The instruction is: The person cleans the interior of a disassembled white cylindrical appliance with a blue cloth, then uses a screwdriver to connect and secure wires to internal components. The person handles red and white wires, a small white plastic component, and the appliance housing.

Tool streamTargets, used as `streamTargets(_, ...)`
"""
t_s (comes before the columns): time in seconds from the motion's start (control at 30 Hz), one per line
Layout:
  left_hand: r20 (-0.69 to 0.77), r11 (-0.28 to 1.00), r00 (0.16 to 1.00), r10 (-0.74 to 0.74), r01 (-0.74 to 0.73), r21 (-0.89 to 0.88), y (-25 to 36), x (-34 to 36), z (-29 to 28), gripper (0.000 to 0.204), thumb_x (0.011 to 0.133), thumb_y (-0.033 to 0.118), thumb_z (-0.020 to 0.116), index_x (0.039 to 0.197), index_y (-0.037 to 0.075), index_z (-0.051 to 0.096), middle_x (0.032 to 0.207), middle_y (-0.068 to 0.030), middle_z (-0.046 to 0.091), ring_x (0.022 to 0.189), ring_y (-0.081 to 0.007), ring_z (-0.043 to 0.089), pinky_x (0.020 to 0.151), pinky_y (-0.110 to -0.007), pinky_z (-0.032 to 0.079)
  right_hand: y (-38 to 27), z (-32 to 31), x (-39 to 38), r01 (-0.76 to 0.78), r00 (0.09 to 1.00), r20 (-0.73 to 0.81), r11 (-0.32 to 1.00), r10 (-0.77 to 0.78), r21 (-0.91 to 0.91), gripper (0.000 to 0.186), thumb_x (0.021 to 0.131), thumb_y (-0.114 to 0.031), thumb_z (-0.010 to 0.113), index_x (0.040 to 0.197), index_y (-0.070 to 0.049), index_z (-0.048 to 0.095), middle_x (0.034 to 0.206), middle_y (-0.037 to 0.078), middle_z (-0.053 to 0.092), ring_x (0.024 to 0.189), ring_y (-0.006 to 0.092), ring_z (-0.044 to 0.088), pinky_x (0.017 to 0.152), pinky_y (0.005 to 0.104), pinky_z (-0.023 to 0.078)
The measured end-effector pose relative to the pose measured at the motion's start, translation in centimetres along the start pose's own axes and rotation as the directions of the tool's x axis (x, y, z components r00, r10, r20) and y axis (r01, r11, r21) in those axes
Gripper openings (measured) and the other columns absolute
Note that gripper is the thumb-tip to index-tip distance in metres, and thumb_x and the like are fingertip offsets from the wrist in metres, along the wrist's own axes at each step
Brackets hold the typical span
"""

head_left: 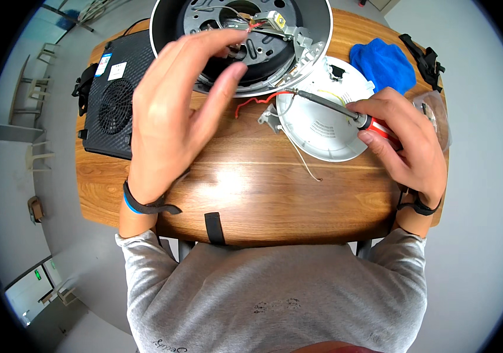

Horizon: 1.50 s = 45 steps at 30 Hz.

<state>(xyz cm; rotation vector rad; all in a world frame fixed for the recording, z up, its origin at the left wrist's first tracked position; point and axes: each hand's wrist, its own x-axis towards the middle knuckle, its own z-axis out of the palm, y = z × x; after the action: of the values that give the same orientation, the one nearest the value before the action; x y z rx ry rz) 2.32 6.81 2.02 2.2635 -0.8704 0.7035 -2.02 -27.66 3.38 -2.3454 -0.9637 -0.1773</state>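
My right hand (407, 138) is wrapped round a screwdriver (329, 105) with a red and black handle. Its metal shaft points left, the tip close to the rim of a round appliance housing (325, 35). Over that housing's near left side hovers my left hand (183, 97), thumb and fingers apart. Inside the housing are a dark metal base, metal brackets and loose wires; whether my left fingertips touch any is unclear. A white round plastic cover (322, 144) lies beneath the screwdriver. Beside it are a red wire (251, 102) and a small metal bracket (270, 119) with a white wire.
A black appliance with a fan grille (116, 106) lies at the left, partly behind my left hand. Blue cloth (384, 65), a black strap (423, 59) and a clear plastic bag (444, 129) sit at the right. The wooden table (275, 203) has a curved near edge.
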Motion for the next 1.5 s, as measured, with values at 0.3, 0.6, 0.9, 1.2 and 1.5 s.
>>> streamTargets(0.3,0.120,0.993,0.992,-0.043,0.030,0.110,-1.8,0.4,-0.3,0.034,0.098,0.002,0.087,0.132,0.004,0.083,0.127,-0.0114,0.079,0.109,-0.0302,0.077,0.088,-0.037,0.062,-1.7,-0.3,0.8,-0.075,0.996,-0.054,0.997,0.074,-0.012,0.028,0.101,-0.005,0.082,0.127,0.002,0.077,0.104,0.018,0.071,0.089,0.0352,0.071,0.078,0.0416,0.057)
streamTargets(0.6,0.056,0.998,0.997,-0.052,0.051,0.036,-2.3,0.2,0.4,0.021,0.099,-0.001,0.085,0.119,0.001,0.083,0.113,-0.0119,0.081,0.098,-0.0280,0.078,0.070,-0.034,0.061,-2.3,-0.9,3.5,-0.110,0.993,-0.060,0.987,0.104,-0.116,0.026,0.104,-0.010,0.081,0.127,0.000,0.076,0.103,0.017,0.070,0.089,0.0362,0.069,0.080,0.0419,0.056)
streamTargets(0.9,0.046,0.997,0.996,-0.071,0.073,-0.040,-2.6,0.0,0.3,0.023,0.098,-0.001,0.085,0.121,0.002,0.082,0.112,-0.0116,0.082,0.094,-0.0261,0.080,0.066,-0.034,0.059,-2.7,-0.5,6.2,-0.065,0.998,0.004,0.975,0.068,-0.212,0.023,0.106,-0.010,0.078,0.128,0.000,0.076,0.098,0.015,0.066,0.086,0.0323,0.066,0.078,0.0409,0.055)
streamTargets(1.2,-0.004,0.997,0.997,-0.077,0.077,-0.027,-2.7,-0.2,0.5,0.020,0.093,0.001,0.087,0.111,0.003,0.077,0.099,-0.0125,0.074,0.086,-0.0343,0.075,0.072,-0.043,0.059,-2.7,-0.5,8.0,-0.059,0.994,0.076,0.963,0.082,-0.263,0.023,0.108,-0.012,0.079,0.128,-0.002,0.077,0.102,0.014,0.070,0.086,0.0316,0.069,0.076,0.0414,0.056)
streamTargets(1.5,-0.012,0.998,0.999,-0.046,0.046,-0.037,-2.9,-0.2,0.7,0.018,0.093,-0.002,0.087,0.108,0.004,0.078,0.097,-0.0098,0.075,0.083,-0.0302,0.074,0.067,-0.038,0.057,-2.7,-1.0,8.9,0.027,0.996,0.094,0.948,0.003,-0.316,0.023,0.107,-0.011,0.080,0.128,-0.001,0.077,0.100,0.015,0.070,0.080,0.0317,0.071,0.072,0.0404,0.058)
